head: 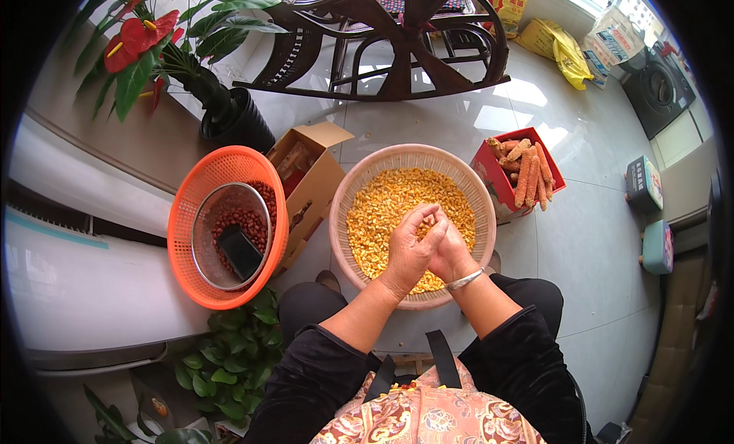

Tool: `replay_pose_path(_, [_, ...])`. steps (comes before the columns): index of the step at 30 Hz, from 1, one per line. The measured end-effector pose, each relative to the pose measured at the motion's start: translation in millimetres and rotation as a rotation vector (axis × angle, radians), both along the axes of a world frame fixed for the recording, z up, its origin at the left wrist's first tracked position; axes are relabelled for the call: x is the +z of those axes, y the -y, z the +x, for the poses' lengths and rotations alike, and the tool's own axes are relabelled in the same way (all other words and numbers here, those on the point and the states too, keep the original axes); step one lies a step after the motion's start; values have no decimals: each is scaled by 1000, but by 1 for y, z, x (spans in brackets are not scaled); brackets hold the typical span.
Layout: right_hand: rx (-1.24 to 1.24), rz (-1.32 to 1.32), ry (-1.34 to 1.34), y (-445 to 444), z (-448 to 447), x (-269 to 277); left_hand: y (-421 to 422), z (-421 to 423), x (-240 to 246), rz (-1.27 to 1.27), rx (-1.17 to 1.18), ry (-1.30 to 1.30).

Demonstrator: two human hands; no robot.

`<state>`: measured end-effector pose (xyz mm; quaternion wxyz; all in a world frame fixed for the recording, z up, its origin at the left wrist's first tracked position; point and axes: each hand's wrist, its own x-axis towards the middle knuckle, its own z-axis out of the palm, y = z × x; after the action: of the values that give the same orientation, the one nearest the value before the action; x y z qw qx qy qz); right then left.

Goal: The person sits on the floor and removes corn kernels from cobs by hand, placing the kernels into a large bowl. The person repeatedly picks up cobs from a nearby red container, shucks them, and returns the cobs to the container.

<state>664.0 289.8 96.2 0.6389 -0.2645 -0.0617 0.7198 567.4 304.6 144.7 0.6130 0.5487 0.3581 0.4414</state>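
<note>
My left hand (408,250) and my right hand (453,250) meet above a round pink plastic basket (339,223), palms facing and fingertips touching. A small gap between the thumbs and fingers shows yellow; whether the palms hold anything is hidden. Loose yellow corn kernels (381,215) cover the bottom of the basket. It sits on the floor between my knees. A silver bangle (465,279) circles my right wrist. Beyond the basket to the right, a red box (494,183) is heaped with bare corn cobs (530,169), some sticking out over its rim.
An orange plastic basket (183,174) at left holds a metal sieve (200,237), reddish nuts or beans (243,220) and a black object (239,252). Beside it stands an open cardboard box (312,200). A rocking chair (401,60), a potted anthurium (238,120) and small stools (656,246) stand around.
</note>
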Motion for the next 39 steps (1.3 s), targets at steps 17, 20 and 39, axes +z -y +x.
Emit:
replay_pose_path(17, [579,43,2116,23,4,-31,-11,-21,0,-527,120,310])
replay_pose_path(20, [767,141,2213,31,2,-37,-11,-22,-1,-556,112,301])
replay_pose_path(39, [39,-164,426,0,3,6,-16,-17,-23,-601,266,322])
